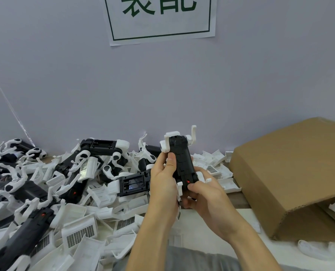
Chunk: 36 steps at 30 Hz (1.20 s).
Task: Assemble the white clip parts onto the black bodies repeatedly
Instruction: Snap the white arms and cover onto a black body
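I hold one black body (pixel 183 163) upright over the table, white clip parts (pixel 171 140) fitted at its top and a white piece (pixel 180 187) at its lower end. My left hand (pixel 163 182) grips its left side, thumb laid on the black face. My right hand (pixel 205 194) grips the lower end, thumb beside a small red button. Loose white clip parts (pixel 78 229) and other black bodies (pixel 102 147) lie heaped on the table to the left.
A brown cardboard box (pixel 291 173) lies on its side at the right, its open end facing me with white parts inside. A grey wall with a paper sign (pixel 160 18) stands behind. More white parts (pixel 219 167) sit between the box and my hands.
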{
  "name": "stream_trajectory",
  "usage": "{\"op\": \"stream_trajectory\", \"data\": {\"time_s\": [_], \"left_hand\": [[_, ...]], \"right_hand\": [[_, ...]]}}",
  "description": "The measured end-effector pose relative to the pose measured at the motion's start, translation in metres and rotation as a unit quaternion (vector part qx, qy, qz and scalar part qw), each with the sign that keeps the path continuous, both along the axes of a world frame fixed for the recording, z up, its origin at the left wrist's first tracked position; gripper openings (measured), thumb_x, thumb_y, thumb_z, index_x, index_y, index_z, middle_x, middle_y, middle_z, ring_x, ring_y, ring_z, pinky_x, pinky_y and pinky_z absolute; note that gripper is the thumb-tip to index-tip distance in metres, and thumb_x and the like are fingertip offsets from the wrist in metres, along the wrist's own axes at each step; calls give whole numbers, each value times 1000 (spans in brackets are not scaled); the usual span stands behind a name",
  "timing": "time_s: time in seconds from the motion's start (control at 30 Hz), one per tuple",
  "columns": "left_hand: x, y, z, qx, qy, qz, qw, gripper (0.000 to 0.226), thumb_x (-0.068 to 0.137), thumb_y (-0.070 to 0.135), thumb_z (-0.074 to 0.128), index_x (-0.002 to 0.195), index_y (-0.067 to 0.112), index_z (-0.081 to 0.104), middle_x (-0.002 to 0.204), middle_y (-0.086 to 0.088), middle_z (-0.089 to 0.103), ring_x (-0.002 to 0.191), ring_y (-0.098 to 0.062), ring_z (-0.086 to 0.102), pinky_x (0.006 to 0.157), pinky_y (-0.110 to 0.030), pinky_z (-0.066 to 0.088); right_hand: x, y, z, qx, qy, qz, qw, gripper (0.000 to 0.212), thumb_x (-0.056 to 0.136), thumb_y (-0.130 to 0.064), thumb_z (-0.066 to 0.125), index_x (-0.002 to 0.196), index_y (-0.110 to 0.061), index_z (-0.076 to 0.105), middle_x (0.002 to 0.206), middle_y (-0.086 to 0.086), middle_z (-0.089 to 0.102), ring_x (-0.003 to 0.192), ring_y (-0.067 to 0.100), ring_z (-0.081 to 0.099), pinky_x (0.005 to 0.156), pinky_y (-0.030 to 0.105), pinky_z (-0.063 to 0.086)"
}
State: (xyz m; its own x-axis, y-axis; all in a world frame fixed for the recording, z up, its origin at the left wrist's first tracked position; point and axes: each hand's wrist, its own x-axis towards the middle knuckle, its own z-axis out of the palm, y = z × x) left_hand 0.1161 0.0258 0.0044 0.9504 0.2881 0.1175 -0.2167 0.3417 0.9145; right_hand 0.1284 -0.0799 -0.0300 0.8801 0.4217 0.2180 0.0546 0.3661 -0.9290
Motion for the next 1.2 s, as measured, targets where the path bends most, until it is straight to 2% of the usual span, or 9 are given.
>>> {"op": "stream_trajectory", "data": {"time_s": [0.3, 0.4, 0.53, 0.63, 0.73, 0.87, 0.97, 1.13, 1.2], "left_hand": [[-1, 0, -2, 4, 17, -16, 1000, 24, 107, 29, 47, 107, 14, 66, 110, -25, 68, 90, -33, 64, 65, -38, 49], [2, -2, -4, 5, 5, -18, 1000, 23, 106, 30, 49, 110, 13, 65, 105, -26, 66, 86, -33, 63, 59, -34, 50], [3, -2, -5, -27, 12, -32, 999, 29, 103, 37, 53, 111, 12, 67, 97, -18, 69, 78, -28, 65, 58, -29, 48], [-1, -1, -5, -65, 90, -87, 990, 54, 92, 49, 56, 111, 2, 74, 97, -13, 71, 66, -23, 54, 41, -20, 33], [-2, -1, -1, -95, 85, -121, 984, 46, 79, 45, 64, 97, 5, 79, 96, -14, 74, 77, -29, 61, 53, -27, 41], [0, 1, 2, -101, -18, -51, 993, 35, 88, 21, 71, 112, -3, 60, 92, -15, 72, 82, -32, 69, 74, -44, 58], [2, 1, 2, -68, -35, 1, 997, 42, 73, 24, 85, 101, 11, 57, 78, -4, 71, 72, -22, 68, 73, -42, 57], [0, -7, 0, 110, -58, 74, 989, 41, 75, 33, 88, 99, 22, 57, 82, -4, 75, 72, -20, 73, 62, -30, 58], [0, -9, 0, 174, -76, 104, 976, 42, 72, 38, 89, 94, 26, 55, 81, 0, 72, 69, -14, 71, 60, -24, 54]], "right_hand": [[-5, 5, 9, -44, 15, -70, 996, 19, 76, -22, 53, 83, -31, 69, 61, -3, 58, 53, 16, 46, 65, 40, 48], [-5, 7, 12, -43, 33, -78, 995, 32, 88, -13, 50, 70, -33, 68, 61, -2, 55, 49, 15, 42, 66, 41, 45], [-9, 4, 15, 62, 88, 2, 994, 16, 80, -12, 56, 91, -14, 67, 74, 9, 57, 54, 17, 43, 61, 36, 42], [-10, -4, 17, 124, 133, 80, 980, 36, 76, -20, 56, 106, -2, 64, 77, 17, 59, 56, 21, 47, 59, 32, 48], [-9, -7, 19, 84, 128, 44, 987, 26, 83, -14, 54, 101, -6, 72, 84, 16, 68, 60, 24, 57, 63, 33, 52], [-4, -15, 20, -17, 90, -104, 990, 22, 93, -22, 54, 105, -21, 72, 105, 9, 76, 83, 18, 71, 70, 30, 52], [0, -24, 23, 7, 78, -209, 975, 31, 95, -6, 44, 112, -14, 69, 118, 17, 69, 91, 22, 64, 77, 36, 49], [-9, -16, 37, -96, -90, -266, 955, 30, 101, -14, 53, 86, -20, 79, 89, -4, 76, 89, 7, 68, 77, 20, 51], [-9, -12, 37, -104, -120, -255, 954, 33, 103, -19, 53, 82, -5, 74, 85, 13, 72, 85, 22, 66, 74, 22, 50]]}}
